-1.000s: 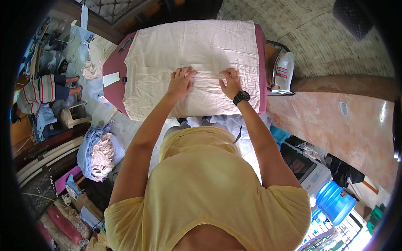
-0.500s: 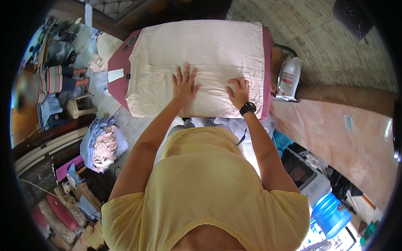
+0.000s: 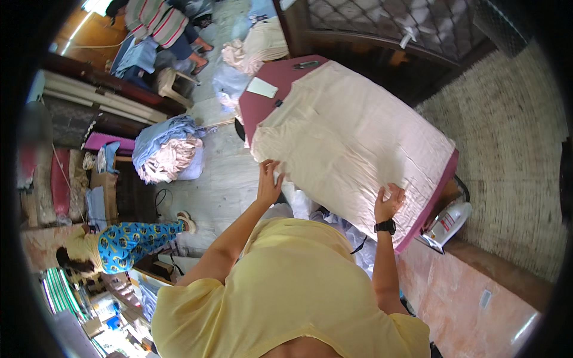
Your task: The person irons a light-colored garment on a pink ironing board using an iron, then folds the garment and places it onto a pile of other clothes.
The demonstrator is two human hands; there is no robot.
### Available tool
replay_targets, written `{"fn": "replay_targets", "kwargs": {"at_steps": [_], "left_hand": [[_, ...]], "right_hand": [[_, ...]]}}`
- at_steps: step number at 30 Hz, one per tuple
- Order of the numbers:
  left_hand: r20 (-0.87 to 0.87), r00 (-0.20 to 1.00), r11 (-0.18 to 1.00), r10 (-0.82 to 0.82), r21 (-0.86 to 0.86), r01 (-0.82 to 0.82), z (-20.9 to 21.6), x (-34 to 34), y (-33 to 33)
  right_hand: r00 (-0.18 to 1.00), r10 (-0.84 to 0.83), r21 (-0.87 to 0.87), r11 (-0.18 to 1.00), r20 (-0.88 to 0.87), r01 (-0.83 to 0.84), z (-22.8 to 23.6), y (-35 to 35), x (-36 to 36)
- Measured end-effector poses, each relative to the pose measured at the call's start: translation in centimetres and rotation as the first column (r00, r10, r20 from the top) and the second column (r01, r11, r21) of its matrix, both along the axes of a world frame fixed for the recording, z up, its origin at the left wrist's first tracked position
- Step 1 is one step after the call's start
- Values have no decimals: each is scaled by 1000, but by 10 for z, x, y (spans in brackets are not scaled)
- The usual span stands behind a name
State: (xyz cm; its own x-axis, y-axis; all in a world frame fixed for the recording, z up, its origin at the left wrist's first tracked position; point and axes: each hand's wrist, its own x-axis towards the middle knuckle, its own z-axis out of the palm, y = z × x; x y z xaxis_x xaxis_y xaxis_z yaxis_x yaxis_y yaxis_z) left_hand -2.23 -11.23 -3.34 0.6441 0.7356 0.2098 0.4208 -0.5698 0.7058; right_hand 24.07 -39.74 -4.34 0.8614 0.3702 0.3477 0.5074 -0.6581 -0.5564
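Note:
A cream piece of cloth (image 3: 352,131) lies spread over a maroon padded table (image 3: 253,113), with creases along its near side. My left hand (image 3: 270,184) is at the cloth's near left edge, thumb and fingers apart and slightly bent; whether it touches the cloth I cannot tell. On the cloth's near right part rests my right hand (image 3: 389,206), open with curved fingers, a black watch (image 3: 385,227) on its wrist. A white iron (image 3: 449,225) stands beyond the table's right end. Thread snips (image 3: 306,64), a white card-like piece (image 3: 262,88) and a small black object (image 3: 278,103) lie at the far left end.
A heap of blue and pink cloth (image 3: 170,149) sits on the floor to the left. More cream cloth (image 3: 262,45) lies beyond the table. One person (image 3: 161,24) is at the far left near a plastic stool (image 3: 173,83); another (image 3: 128,246) in patterned blue trousers is at the lower left.
The view has turned, so the table now slants down to the right. My left hand has moved from the middle of the cloth to its near left edge. A second person has come into view.

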Motion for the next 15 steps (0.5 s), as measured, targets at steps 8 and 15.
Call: {"fn": "replay_targets", "kwargs": {"at_steps": [8,15], "left_hand": [[-844,505,659,180,-277,-699,-212,-366,43],[-764,560,-319,321,-644,-695,-203,-466,6]], "right_hand": [[946,304,149,946,-110,-286,44,137,-61],[892,444,266,873,-87,-409,62,265,-160]]}}
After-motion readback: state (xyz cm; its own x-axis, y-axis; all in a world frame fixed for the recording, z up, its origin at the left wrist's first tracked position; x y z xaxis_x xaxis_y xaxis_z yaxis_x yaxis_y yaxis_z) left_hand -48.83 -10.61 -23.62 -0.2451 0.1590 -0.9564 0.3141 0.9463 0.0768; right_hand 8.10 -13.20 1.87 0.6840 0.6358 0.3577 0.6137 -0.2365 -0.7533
